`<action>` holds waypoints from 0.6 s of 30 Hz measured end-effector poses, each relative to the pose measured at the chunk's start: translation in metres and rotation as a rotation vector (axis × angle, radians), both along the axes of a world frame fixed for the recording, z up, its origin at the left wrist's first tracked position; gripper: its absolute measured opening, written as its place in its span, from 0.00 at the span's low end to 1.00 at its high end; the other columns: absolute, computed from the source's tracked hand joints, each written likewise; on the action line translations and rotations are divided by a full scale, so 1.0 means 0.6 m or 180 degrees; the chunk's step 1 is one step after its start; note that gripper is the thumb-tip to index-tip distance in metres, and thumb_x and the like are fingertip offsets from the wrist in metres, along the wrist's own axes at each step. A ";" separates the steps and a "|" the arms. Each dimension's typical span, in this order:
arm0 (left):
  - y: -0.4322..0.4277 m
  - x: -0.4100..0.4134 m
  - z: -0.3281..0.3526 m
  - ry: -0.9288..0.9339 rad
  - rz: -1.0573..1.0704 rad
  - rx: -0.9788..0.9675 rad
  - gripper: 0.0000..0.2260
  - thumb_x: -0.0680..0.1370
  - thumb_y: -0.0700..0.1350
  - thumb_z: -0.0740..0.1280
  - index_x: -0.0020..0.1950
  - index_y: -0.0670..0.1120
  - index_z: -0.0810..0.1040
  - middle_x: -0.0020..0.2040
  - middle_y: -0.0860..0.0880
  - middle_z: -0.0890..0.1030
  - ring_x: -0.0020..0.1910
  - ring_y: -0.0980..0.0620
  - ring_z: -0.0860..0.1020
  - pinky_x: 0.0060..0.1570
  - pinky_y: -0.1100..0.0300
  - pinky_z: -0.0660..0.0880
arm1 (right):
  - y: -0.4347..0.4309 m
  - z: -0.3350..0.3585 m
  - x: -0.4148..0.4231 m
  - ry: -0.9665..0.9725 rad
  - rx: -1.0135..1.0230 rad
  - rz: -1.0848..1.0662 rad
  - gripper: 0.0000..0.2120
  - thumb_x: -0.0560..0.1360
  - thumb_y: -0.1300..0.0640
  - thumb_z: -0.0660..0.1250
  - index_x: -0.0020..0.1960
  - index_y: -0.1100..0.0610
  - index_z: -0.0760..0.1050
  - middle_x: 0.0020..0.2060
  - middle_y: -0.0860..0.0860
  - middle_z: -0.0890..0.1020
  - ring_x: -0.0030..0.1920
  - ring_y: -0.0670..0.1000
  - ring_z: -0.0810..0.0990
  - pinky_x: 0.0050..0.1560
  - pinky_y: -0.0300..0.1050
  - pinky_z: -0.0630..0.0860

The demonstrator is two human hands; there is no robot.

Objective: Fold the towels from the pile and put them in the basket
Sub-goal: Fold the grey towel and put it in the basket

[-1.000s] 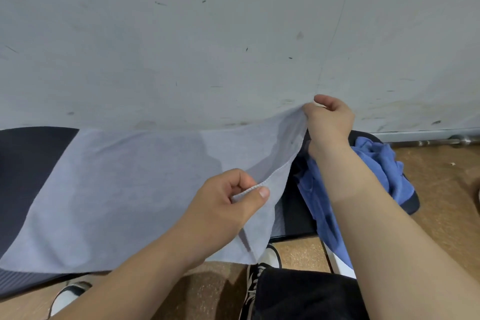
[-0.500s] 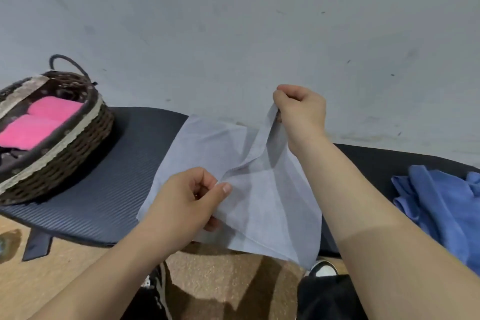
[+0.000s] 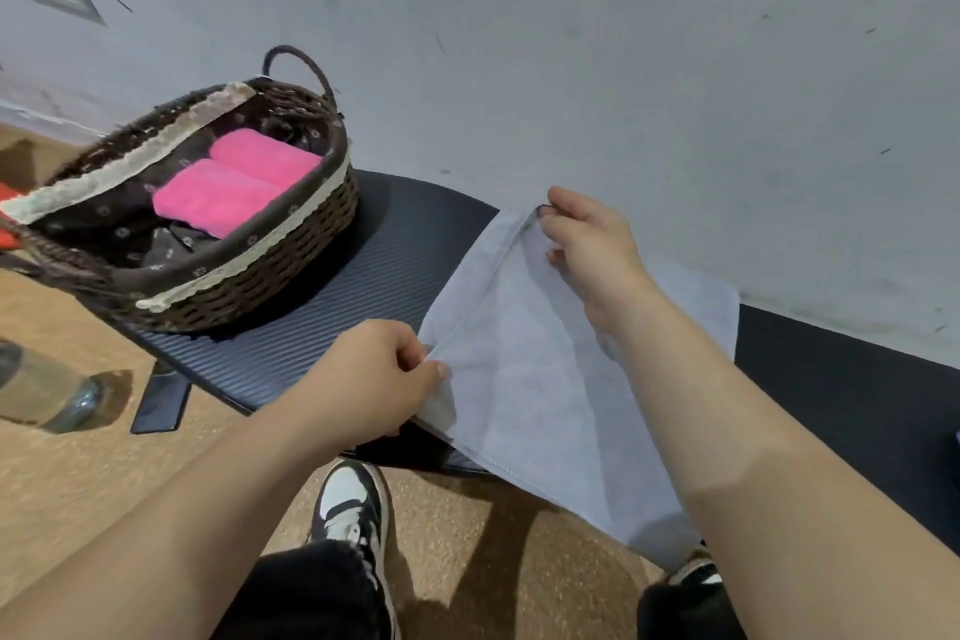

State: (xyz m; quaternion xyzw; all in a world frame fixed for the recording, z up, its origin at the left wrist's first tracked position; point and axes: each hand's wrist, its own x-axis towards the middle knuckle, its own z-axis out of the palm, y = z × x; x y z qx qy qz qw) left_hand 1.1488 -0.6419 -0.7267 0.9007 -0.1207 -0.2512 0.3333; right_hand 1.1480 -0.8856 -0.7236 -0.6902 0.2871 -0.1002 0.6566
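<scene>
A pale grey towel [image 3: 524, 379] lies folded over on the dark ribbed bench [image 3: 332, 307], its lower part hanging past the front edge. My left hand [image 3: 379, 374] pinches the near left corner of the towel. My right hand [image 3: 587, 244] pinches the far corner by the wall. A brown wicker basket [image 3: 280, 250] with a cream lace rim stands at the left end of the bench. Two folded pink towels [image 3: 234, 182] lie inside it. The towel pile is out of view.
A grey wall [image 3: 571, 42] rises right behind the bench. A clear plastic bottle [image 3: 41, 395] lies on the cork floor at the left. My shoes [image 3: 353, 509] and dark trousers are below the bench edge.
Both hands carried the towel's right side over to the left, doubling it, and lowered it onto the bench. The view swung left, bringing the basket in and losing the blue towels.
</scene>
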 end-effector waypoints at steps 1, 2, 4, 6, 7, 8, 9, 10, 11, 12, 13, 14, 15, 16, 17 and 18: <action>-0.001 0.003 -0.006 0.0013 0.0022 0.0046 0.12 0.79 0.53 0.72 0.44 0.44 0.80 0.36 0.52 0.81 0.30 0.48 0.84 0.28 0.56 0.81 | 0.004 -0.005 -0.002 0.0009 0.0046 0.0166 0.25 0.80 0.62 0.66 0.77 0.50 0.71 0.68 0.44 0.80 0.67 0.44 0.78 0.72 0.49 0.74; -0.001 0.005 -0.011 0.0024 0.0040 0.0068 0.13 0.79 0.52 0.72 0.44 0.43 0.79 0.36 0.54 0.80 0.28 0.49 0.84 0.26 0.58 0.79 | 0.006 -0.011 -0.005 0.0017 0.0031 0.0319 0.27 0.81 0.62 0.65 0.78 0.48 0.69 0.69 0.43 0.78 0.68 0.43 0.77 0.71 0.47 0.74; -0.001 0.010 -0.019 -0.0020 0.0056 0.0078 0.13 0.79 0.51 0.72 0.45 0.41 0.79 0.36 0.54 0.80 0.27 0.50 0.83 0.26 0.58 0.79 | 0.000 -0.020 -0.013 0.0030 -0.0151 0.0508 0.29 0.82 0.61 0.62 0.80 0.42 0.65 0.72 0.41 0.75 0.70 0.44 0.76 0.71 0.46 0.72; -0.002 0.013 -0.024 -0.0091 0.0069 0.0108 0.12 0.78 0.51 0.72 0.44 0.42 0.79 0.36 0.53 0.81 0.26 0.50 0.83 0.27 0.57 0.80 | -0.016 -0.026 -0.027 0.0119 -0.0511 0.0560 0.28 0.82 0.59 0.60 0.80 0.43 0.63 0.74 0.43 0.72 0.72 0.45 0.73 0.70 0.44 0.71; -0.003 0.015 -0.026 -0.0145 0.0072 0.0145 0.11 0.78 0.50 0.72 0.44 0.43 0.79 0.36 0.53 0.82 0.26 0.51 0.82 0.28 0.57 0.80 | -0.027 -0.031 -0.038 0.0305 -0.0916 0.0640 0.27 0.82 0.56 0.60 0.81 0.44 0.63 0.75 0.44 0.70 0.75 0.46 0.70 0.71 0.44 0.69; -0.003 0.016 -0.030 -0.0214 0.0074 0.0185 0.10 0.77 0.50 0.72 0.43 0.44 0.79 0.36 0.54 0.81 0.27 0.52 0.82 0.30 0.58 0.80 | -0.039 -0.037 -0.049 0.0623 -0.1534 0.0844 0.28 0.82 0.50 0.59 0.82 0.46 0.61 0.77 0.45 0.68 0.77 0.48 0.67 0.74 0.47 0.66; -0.004 0.016 -0.032 -0.0288 0.0065 0.0227 0.09 0.76 0.49 0.72 0.42 0.45 0.79 0.36 0.56 0.81 0.29 0.54 0.82 0.34 0.58 0.82 | -0.049 -0.044 -0.063 0.1028 -0.2190 0.1153 0.31 0.81 0.43 0.57 0.83 0.48 0.58 0.80 0.47 0.65 0.80 0.52 0.62 0.78 0.51 0.61; -0.004 0.017 -0.035 -0.0348 0.0044 0.0264 0.08 0.76 0.49 0.72 0.41 0.46 0.79 0.36 0.56 0.81 0.32 0.54 0.82 0.38 0.56 0.83 | -0.058 -0.054 -0.079 0.1431 -0.2694 0.1453 0.35 0.81 0.36 0.53 0.84 0.47 0.53 0.82 0.49 0.58 0.83 0.55 0.54 0.81 0.55 0.54; -0.006 0.016 -0.036 -0.0388 0.0020 0.0286 0.08 0.75 0.48 0.71 0.40 0.46 0.79 0.36 0.56 0.81 0.35 0.53 0.81 0.41 0.53 0.83 | -0.062 -0.062 -0.097 0.1813 -0.2893 0.1695 0.36 0.81 0.33 0.48 0.85 0.45 0.46 0.84 0.48 0.49 0.84 0.56 0.43 0.82 0.57 0.44; -0.007 0.016 -0.037 -0.0413 -0.0001 0.0301 0.08 0.76 0.48 0.71 0.40 0.46 0.79 0.36 0.55 0.81 0.37 0.52 0.81 0.42 0.52 0.83 | -0.064 -0.068 -0.115 0.2053 -0.2914 0.1860 0.36 0.81 0.31 0.45 0.84 0.43 0.39 0.84 0.47 0.39 0.83 0.54 0.34 0.81 0.57 0.36; -0.009 0.017 -0.038 -0.0446 -0.0029 0.0326 0.08 0.76 0.48 0.71 0.40 0.46 0.79 0.36 0.55 0.81 0.38 0.52 0.81 0.42 0.52 0.82 | -0.064 -0.070 -0.132 0.2140 -0.2869 0.1944 0.36 0.81 0.30 0.43 0.83 0.41 0.35 0.82 0.46 0.32 0.81 0.53 0.28 0.80 0.58 0.32; -0.011 0.017 -0.038 -0.0497 -0.0073 0.0371 0.08 0.76 0.49 0.71 0.40 0.46 0.79 0.37 0.54 0.81 0.39 0.53 0.80 0.41 0.55 0.80 | -0.062 -0.069 -0.149 0.2162 -0.2816 0.1955 0.35 0.81 0.29 0.41 0.82 0.40 0.32 0.81 0.46 0.29 0.79 0.51 0.25 0.79 0.59 0.30; -0.014 0.017 -0.037 -0.0565 -0.0129 0.0427 0.08 0.77 0.49 0.71 0.41 0.47 0.79 0.37 0.55 0.80 0.40 0.55 0.79 0.39 0.57 0.77 | -0.059 -0.066 -0.165 0.2205 -0.2740 0.1888 0.35 0.81 0.29 0.39 0.82 0.40 0.31 0.80 0.46 0.27 0.79 0.51 0.24 0.79 0.59 0.29; -0.018 0.017 -0.035 -0.0643 -0.0184 0.0465 0.08 0.78 0.50 0.71 0.42 0.48 0.80 0.37 0.55 0.80 0.40 0.56 0.77 0.38 0.59 0.73 | -0.057 -0.064 -0.178 0.2280 -0.2675 0.1808 0.35 0.80 0.29 0.38 0.81 0.40 0.31 0.79 0.46 0.27 0.78 0.51 0.23 0.78 0.60 0.28; -0.024 0.016 -0.034 -0.0710 -0.0235 0.0485 0.07 0.78 0.50 0.71 0.43 0.48 0.79 0.38 0.56 0.79 0.40 0.56 0.77 0.37 0.59 0.72 | -0.055 -0.060 -0.189 0.2412 -0.2655 0.1747 0.36 0.80 0.28 0.37 0.81 0.41 0.30 0.79 0.47 0.26 0.78 0.52 0.24 0.79 0.60 0.29; -0.031 0.015 -0.032 -0.0776 -0.0288 0.0493 0.07 0.79 0.50 0.70 0.44 0.48 0.79 0.38 0.56 0.78 0.41 0.54 0.77 0.37 0.58 0.72 | -0.052 -0.054 -0.199 0.2588 -0.2684 0.1733 0.37 0.79 0.27 0.37 0.81 0.42 0.28 0.79 0.48 0.26 0.79 0.53 0.24 0.79 0.61 0.31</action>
